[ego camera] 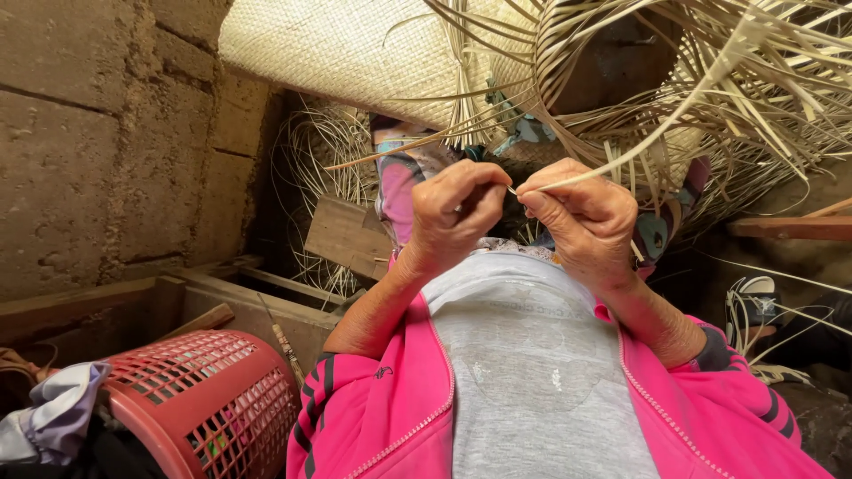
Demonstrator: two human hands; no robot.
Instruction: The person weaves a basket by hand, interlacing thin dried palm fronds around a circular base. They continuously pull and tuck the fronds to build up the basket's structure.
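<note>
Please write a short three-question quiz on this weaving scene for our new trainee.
1. True or false: both hands pinch the same pale straw strip.
2. Which is it that sits at lower left: (a) a red plastic basket, (b) a blue bucket, (c) a metal pot?
3. What hangs above the hands?

Key:
1. True: left hand and right hand meet on it.
2. a.
3. A partly woven straw mat with loose strands.
</note>
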